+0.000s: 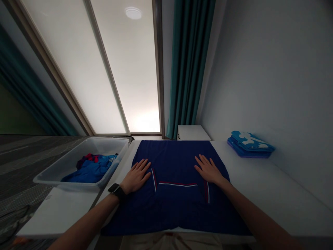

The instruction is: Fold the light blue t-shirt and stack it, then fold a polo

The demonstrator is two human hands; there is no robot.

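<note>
A dark blue shirt (177, 208) with red-and-white trim lines lies spread out in front of me, its lower edge reaching the near side of the table. My left hand (136, 176) rests flat on its left part, fingers stretched out beside a short striped trim; a dark watch is on that wrist. On the right part, my right hand (208, 169) lies palm down with fingers spread, just above the other short trim. Neither hand grips the fabric.
The shirt lies on a white table (262, 194). Folded blue clothes (251, 144) are stacked at the right by the wall. At the left, a translucent plastic bin (49, 173) holds blue and red clothes. A white cabinet (194, 132) stands beyond the table's far edge, near a teal curtain (191, 69).
</note>
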